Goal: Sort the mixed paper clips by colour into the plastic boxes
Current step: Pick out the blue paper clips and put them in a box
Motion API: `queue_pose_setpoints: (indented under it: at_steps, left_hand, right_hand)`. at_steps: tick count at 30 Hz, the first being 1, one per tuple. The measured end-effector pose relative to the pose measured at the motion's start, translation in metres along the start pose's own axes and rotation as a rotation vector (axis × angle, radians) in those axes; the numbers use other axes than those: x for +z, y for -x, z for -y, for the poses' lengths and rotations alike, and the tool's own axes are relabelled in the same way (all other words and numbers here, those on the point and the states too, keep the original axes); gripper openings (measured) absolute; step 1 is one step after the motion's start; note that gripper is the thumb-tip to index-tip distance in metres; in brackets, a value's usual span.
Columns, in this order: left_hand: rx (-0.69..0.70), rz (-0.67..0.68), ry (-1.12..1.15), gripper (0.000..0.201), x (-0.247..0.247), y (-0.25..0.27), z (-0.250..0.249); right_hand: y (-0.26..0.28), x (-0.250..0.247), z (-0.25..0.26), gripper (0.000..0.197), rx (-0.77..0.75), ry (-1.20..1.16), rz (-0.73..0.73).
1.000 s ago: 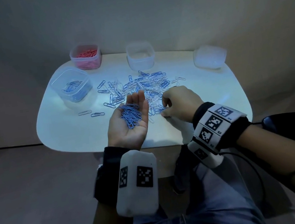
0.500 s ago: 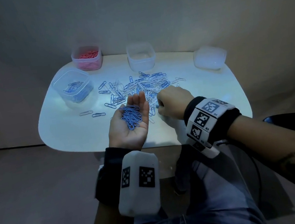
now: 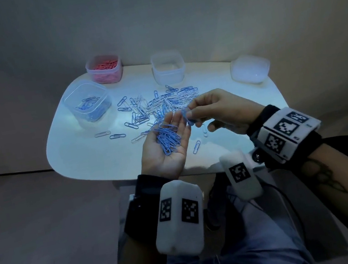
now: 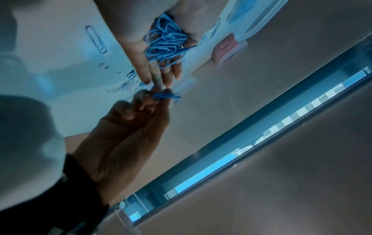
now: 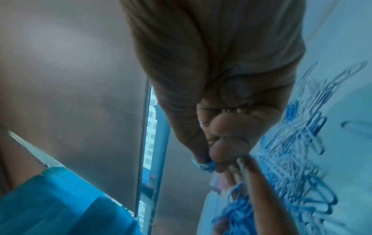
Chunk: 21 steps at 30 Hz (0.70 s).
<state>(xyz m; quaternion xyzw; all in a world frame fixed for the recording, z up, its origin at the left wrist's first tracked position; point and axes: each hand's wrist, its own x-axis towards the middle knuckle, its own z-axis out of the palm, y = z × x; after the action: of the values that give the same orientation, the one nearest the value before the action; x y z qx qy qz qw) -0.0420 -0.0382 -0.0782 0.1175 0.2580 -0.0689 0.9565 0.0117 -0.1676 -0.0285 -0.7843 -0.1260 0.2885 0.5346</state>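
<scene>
My left hand point(image 3: 166, 147) lies palm up over the table's front part, fingers nearly straight, cradling a heap of blue paper clips point(image 3: 168, 139) point(image 4: 164, 42). My right hand point(image 3: 191, 115) hovers just right of its fingertips and pinches a few blue clips point(image 3: 186, 117) point(image 4: 166, 95) point(image 5: 206, 166) between thumb and forefinger. A mixed pile of blue and white clips point(image 3: 159, 105) is spread over the middle of the white table point(image 3: 83, 152). At the back left a clear box point(image 3: 87, 102) holds blue clips, and a box of pink clips point(image 3: 105, 69) stands behind it.
A clear box point(image 3: 168, 67) stands at the back centre, its contents unclear. A closed white box point(image 3: 250, 68) sits at the back right. Stray clips lie at the left point(image 3: 110, 134) and near the front edge point(image 3: 197, 146). My knees are below the table.
My right hand has lifted off the pile with blue clips pinched and moved up beside the left fingertips. The left hand has stayed palm up with its heap.
</scene>
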Motion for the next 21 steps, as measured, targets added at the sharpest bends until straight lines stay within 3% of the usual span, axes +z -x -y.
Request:
queue_pose_setpoints:
  at_steps: [2,5,7,9,11,15,21]
  left_hand:
    - [-0.008,0.011,0.03,0.045,0.003,0.0,0.005]
    - [-0.005,0.022,0.044,0.038,0.004,0.001,0.007]
    - [-0.01,0.049,0.078,0.039,0.004,0.003,0.005]
    - [-0.018,0.099,0.083,0.049,0.003,0.004,0.001]
    - [-0.024,0.14,0.089,0.057,0.002,0.006,-0.002]
    - [-0.049,0.231,0.208,0.056,-0.001,0.009,-0.01]
    - [0.028,0.2,0.169,0.032,-0.006,0.022,-0.046]
  right_hand:
    - [0.004,0.006,0.004,0.016,-0.03,-0.036,0.041]
    - [0.006,0.015,0.009,0.004,-0.122,0.136,-0.015]
    - [0.004,0.019,0.008,0.01,-0.234,0.194,-0.17]
    - [0.003,0.014,0.006,0.005,-0.291,0.034,-0.385]
    - [0.002,0.007,0.001,0.013,-0.309,-0.062,-0.51]
    - [-0.003,0.019,0.004,0.012,-0.352,0.141,-0.395]
    - [-0.029,0.031,0.027,0.012,-0.416,0.109,-0.396]
